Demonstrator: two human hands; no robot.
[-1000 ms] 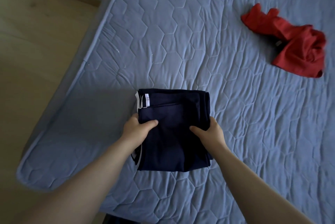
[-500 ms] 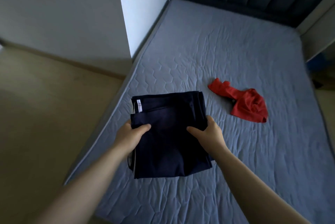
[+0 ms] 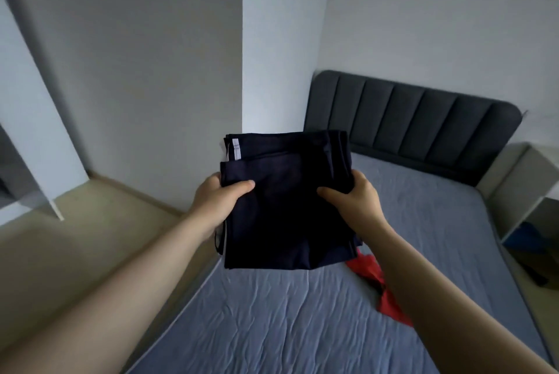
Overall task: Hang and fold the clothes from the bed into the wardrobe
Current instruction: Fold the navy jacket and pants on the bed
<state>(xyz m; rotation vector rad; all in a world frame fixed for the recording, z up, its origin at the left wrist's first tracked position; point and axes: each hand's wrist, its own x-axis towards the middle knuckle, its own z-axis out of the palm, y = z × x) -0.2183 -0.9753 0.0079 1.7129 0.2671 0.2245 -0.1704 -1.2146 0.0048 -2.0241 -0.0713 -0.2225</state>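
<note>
Left hand (image 3: 216,201) and right hand (image 3: 358,201) fingers (image 3: 242,185) clamp the folded navy cloth garment (image 3: 287,216), just lifted off the blue quilted bed (image 3: 272,319) below them; carrying likely follows.

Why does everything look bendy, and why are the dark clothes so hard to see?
Head view: the wide-angle lens tilts the white panel at left and curves the headboard; head view: dim, soft light leaves the folded navy garment almost black, creases barely visible; head view: the red garment looks slightly smeared.

Bare mattress (image 3: 272,313) ahead; red garment (image 3: 390,305) lies right, wall corner (image 3: 243,71) left.
</note>
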